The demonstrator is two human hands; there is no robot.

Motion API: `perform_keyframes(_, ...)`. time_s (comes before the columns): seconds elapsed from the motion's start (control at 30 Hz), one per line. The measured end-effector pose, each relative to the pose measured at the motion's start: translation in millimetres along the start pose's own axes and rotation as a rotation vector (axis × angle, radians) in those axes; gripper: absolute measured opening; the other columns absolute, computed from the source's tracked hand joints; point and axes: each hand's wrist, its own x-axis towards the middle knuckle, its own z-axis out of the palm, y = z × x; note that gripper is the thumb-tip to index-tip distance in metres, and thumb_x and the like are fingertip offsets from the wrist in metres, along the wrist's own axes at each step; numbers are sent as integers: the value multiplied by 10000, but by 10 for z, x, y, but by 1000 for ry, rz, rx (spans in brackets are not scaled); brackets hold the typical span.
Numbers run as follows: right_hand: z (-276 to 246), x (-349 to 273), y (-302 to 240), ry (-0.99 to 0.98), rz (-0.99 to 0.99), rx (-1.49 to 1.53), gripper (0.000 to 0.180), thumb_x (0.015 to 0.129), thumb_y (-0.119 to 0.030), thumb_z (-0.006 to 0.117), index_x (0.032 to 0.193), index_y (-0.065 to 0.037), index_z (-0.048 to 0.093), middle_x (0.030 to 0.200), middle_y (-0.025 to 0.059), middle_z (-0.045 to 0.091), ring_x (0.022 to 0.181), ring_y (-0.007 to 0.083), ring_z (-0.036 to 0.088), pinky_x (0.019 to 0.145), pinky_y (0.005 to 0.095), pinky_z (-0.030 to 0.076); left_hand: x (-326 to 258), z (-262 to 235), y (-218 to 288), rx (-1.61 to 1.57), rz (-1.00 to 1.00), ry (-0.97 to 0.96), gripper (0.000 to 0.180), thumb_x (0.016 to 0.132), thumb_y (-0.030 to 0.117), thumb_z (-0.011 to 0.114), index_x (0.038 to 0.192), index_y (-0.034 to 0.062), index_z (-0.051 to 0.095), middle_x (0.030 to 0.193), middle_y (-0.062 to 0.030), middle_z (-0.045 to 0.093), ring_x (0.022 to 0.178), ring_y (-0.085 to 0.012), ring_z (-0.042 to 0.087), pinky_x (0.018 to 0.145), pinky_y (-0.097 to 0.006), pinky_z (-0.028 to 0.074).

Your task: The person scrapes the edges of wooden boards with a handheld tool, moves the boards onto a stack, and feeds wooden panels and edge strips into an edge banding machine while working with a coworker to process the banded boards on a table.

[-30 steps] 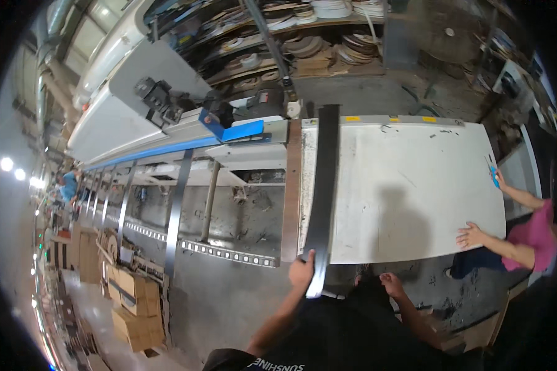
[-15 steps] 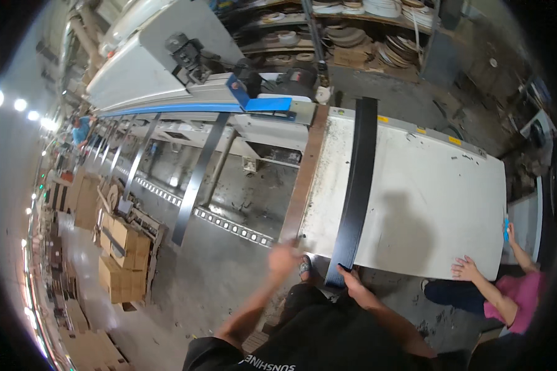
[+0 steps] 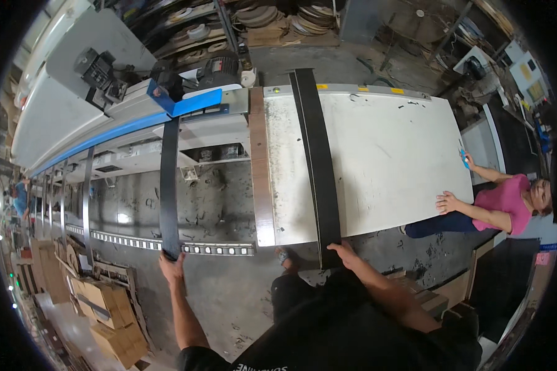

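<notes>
Black, long and flat, one strip [image 3: 169, 185] spans the gap from beneath the blue rail [image 3: 105, 142] of a white machine [image 3: 62, 114] to the near roller track [image 3: 216, 250], and the person's left hand [image 3: 172, 267] grips its near end, thumb along the right edge and fingers at the left. A second dark piece [image 3: 319, 164], with a thin lighter line along its left side, lies across the white tabletop [image 3: 402, 161], tilted slightly so that its far end sits further left, and both its ends reach past the table's edges. At its near end the right hand [image 3: 349, 255] touches the right edge with the thumb side; the other fingers are hidden, so I cannot tell how tightly that hand is closed. Between the two pieces, a brown board [image 3: 262, 179] runs along the left end of the tabletop. More narrow bars [image 3: 86, 191] cross from the machine to the track further left. At the right end of the table stands a co-worker in a pink top [image 3: 504, 204], one hand [image 3: 449, 203] spread on the white surface and the other holding a blue-handled tool [image 3: 464, 159] at the table's edge. Cardboard boxes [image 3: 117, 337] are stacked on the floor at lower left, and coiled rolls [image 3: 257, 17] fill shelving beyond the machine's motors [image 3: 220, 69].
</notes>
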Motion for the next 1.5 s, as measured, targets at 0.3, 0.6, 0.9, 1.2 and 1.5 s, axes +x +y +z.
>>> perform_keyframes(0.3, -113, 348, 342, 29, -30, -132, 773, 821, -412, 798, 1407, 12, 522, 1381, 161, 578, 1293, 263, 523, 1033, 364, 465, -1525, 759, 1435, -231, -81, 157, 953, 643, 377, 930, 1408, -23, 526, 1366, -213, 606, 1292, -362, 571, 1109, -432, 434)
perform_keyframes(0.6, -199, -103, -134, -282, -54, 8, 891, 947, -717, 538, 1462, 8, 493, 1429, 126, 580, 1289, 211, 535, 1022, 376, 465, -2591, 1057, 3553, -383, 33, -68, 918, 641, 383, 922, 1369, -27, 542, 1262, -218, 660, 1185, -370, 640, 1017, -438, 484)
perform_keyframes(0.9, -741, 254, 315, -378, 137, -8, 879, 992, -747, 387, 1476, -17, 465, 1416, 164, 575, 1270, 304, 548, 1070, 451, 422, -3087, 1686, 4583, -289, 28, -38, 915, 691, 508, 888, 1353, -16, 538, 1232, -235, 627, 1173, -420, 603, 992, -499, 481)
perform_keyframes(1.2, -681, 109, 121, -417, 111, -97, 856, 977, -717, 478, 1468, -17, 450, 1408, 180, 563, 1287, 291, 536, 1094, 452, 413, -3171, 2110, 4026, -85, 326, -16, 731, 825, 534, 744, 1242, -49, 599, 1209, -277, 586, 1133, -436, 578, 998, -496, 466)
perform_keyframes(1.5, -263, 410, 462, -157, -123, -250, 873, 994, -725, 412, 1465, 2, 512, 1536, 216, 475, 1444, 355, 401, 1178, 455, 312, -2971, 2328, 3570, -199, 76, -498, 909, 775, 663, 788, 1150, -133, 557, 1007, -323, 667, 952, -347, 692, 832, -466, 567)
